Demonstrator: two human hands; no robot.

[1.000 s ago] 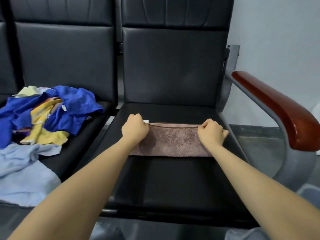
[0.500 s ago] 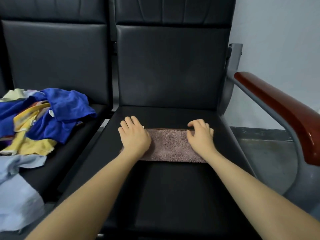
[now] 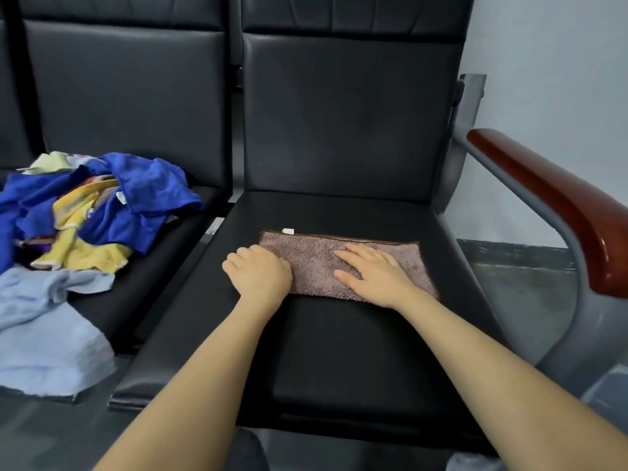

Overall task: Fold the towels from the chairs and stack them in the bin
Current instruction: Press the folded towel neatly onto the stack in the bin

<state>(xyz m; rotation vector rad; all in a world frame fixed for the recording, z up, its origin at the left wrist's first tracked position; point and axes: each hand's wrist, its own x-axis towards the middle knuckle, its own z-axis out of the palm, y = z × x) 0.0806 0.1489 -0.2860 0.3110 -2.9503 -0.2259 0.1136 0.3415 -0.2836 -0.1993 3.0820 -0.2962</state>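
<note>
- The black padded chair (image 3: 339, 351) in front of me fills most of the view; its seat runs from the backrest at 12 o'clock down to the front lip at 6 o'clock, with a broad bare stretch of cushion between the towel and that lip.
- A second black chair (image 3: 129, 96) stands just beside it at 9 o'clock, a narrow gap between the two seat edges.
- On that left seat lies a heap of unfolded towels (image 3: 85, 212): blue and yellow ones bunched together, and a pale blue towel (image 3: 40, 334) at 8 o'clock that hangs over the seat's front edge.
- A red-brown wooden armrest (image 3: 557, 205) on a grey metal frame borders my chair at 3 o'clock, well apart from the towel's right end.
- The folded mauve towel (image 3: 319, 260) lies flat as a long strip across the middle of my seat, a small white tag (image 3: 288, 230) at its far edge near 11 o'clock. Bare cushion shows on all four sides of it.
- My right hand (image 3: 373, 273) lies palm down on the strip's right half, fingers straight and spread toward 10 o'clock, gripping nothing.
- My left hand (image 3: 261, 273) rests over the strip's left end, knuckles up and fingers bent downward; I cannot tell whether they pinch the cloth.
</note>
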